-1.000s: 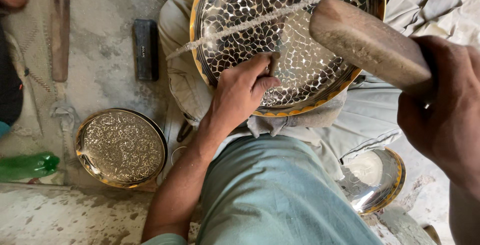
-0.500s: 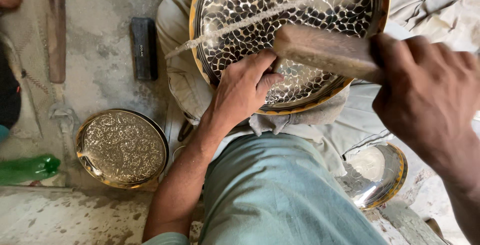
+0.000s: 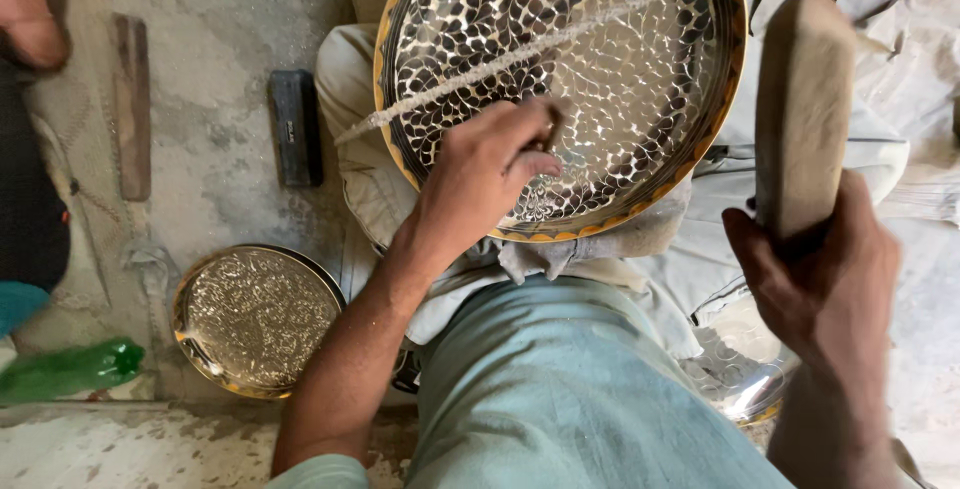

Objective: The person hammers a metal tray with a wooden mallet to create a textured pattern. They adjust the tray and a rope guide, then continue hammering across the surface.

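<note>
Resting on my lap, the large round brass tray with a dark leaf-pattern engraving (image 3: pixel 600 69) sits tilted against my knees, its rim over pale cloth (image 3: pixel 560 254). My left hand (image 3: pixel 485 174) lies on the tray's lower-left part, fingers curled closed around a small tool (image 3: pixel 548 127); tool mostly hidden, can't tell its shape. My right hand (image 3: pixel 825 284) is clenched around the lower end of a pale wooden mallet block (image 3: pixel 800 109), held upright, off the tray's right rim, not touching it. A thin twisted cord (image 3: pixel 540 44) runs diagonally across the tray face from lower left to upper right.

On the concrete floor (image 3: pixel 220 39), left of my leg: a small round engraved brass plate (image 3: pixel 260 317), a black rectangular block (image 3: pixel 295 127) above it, a flat wooden strip (image 3: pixel 132 104) farther left, a green plastic bottle (image 3: pixel 70 369) at the left edge. A shiny metal bowl (image 3: pixel 745 364) sits under my right wrist, partly hidden.
</note>
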`<state>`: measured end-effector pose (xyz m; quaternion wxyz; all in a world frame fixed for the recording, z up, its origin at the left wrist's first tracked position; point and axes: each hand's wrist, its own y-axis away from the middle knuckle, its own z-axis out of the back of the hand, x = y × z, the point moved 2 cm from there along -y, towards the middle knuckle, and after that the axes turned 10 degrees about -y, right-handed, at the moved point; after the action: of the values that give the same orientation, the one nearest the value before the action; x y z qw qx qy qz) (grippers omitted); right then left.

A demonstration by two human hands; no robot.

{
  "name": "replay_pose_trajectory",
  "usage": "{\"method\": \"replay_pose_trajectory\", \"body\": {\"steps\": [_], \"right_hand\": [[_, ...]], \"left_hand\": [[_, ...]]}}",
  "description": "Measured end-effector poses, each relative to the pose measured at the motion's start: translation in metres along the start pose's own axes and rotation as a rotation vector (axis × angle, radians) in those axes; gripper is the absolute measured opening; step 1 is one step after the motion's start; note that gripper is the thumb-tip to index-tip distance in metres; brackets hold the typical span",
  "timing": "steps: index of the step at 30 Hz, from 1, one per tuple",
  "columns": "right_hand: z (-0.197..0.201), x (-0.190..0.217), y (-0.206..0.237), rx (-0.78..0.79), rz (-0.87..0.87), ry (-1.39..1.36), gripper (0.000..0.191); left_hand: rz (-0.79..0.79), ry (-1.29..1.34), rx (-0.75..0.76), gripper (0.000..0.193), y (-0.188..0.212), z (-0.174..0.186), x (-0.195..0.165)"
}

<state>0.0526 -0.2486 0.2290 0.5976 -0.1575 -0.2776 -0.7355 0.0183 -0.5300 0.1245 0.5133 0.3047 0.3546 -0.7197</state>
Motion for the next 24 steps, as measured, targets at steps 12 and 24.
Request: {"method": "replay_pose_trajectory", "body": {"steps": [12,24], "right_hand": [[-0.026,-0.039,0.042,-0.036,0.003,-0.159,0.079],[-0.027,-0.024,0.045,-0.084,0.081,-0.19,0.075]], "left_hand": [[-0.236,-0.155,0.382,0.037,-0.011,-0.009,0.005],[-0.233,-0.283,0.562,0.026,-0.017,-0.019,0.008]]}}
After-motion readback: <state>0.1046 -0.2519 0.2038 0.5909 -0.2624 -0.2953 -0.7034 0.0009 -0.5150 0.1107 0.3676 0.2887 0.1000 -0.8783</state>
